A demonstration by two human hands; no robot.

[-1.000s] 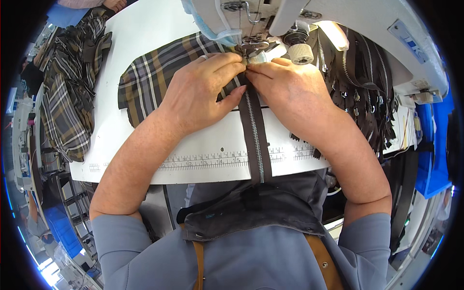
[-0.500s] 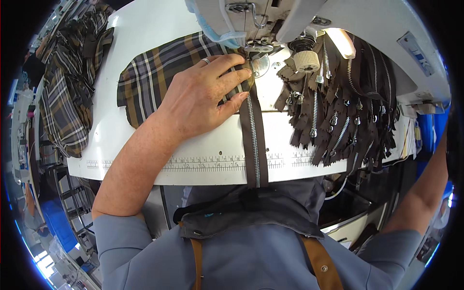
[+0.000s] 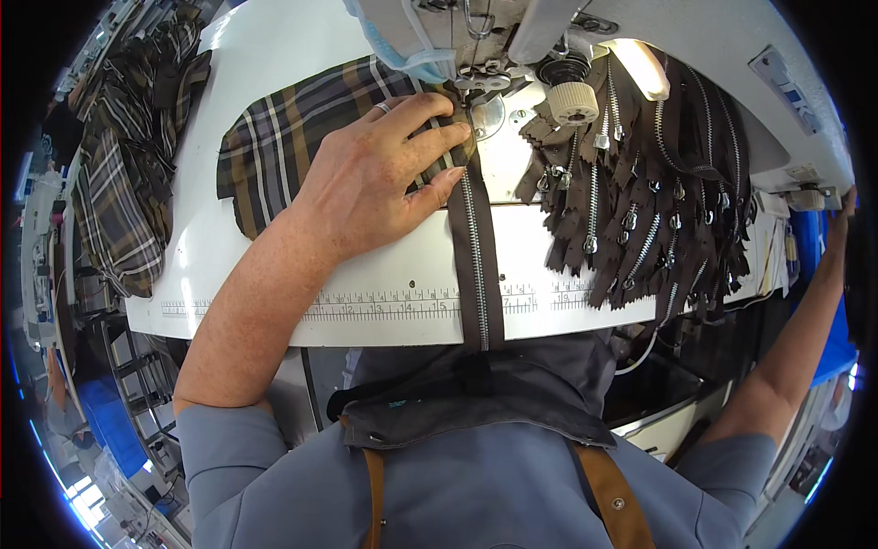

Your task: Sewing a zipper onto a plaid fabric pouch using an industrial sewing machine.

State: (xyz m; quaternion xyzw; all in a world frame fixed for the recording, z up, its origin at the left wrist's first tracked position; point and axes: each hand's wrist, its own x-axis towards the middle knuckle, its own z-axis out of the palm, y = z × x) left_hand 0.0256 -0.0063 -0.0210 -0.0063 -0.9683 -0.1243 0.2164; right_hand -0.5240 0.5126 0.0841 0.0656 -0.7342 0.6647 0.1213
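My left hand (image 3: 380,169) lies palm down on a plaid fabric piece (image 3: 265,151), its fingers spread. The fingertips rest at the fabric's right edge, beside the needle area of a sewing machine (image 3: 485,78). A dark brown zipper (image 3: 476,261) with metal teeth runs from under the machine's foot along that edge and down over the table's front edge. My thumb is next to the zipper tape. My right arm reaches out to the far right, and my right hand (image 3: 846,206) shows only partly at the dark rim by the machine's end, its fingers hidden.
Right of the needle, a thick bunch of brown zippers (image 3: 640,210) hangs beneath the machine arm. More plaid pieces (image 3: 123,201) are heaped at the left edge of the white table (image 3: 229,265). A ruler scale (image 3: 384,306) crosses the table's front. A pale blue mask (image 3: 421,59) hangs on the machine.
My right forearm has swung up and inward, bringing part of the hand into view. My left hand and the fabric shift only slightly, along with the whole view.
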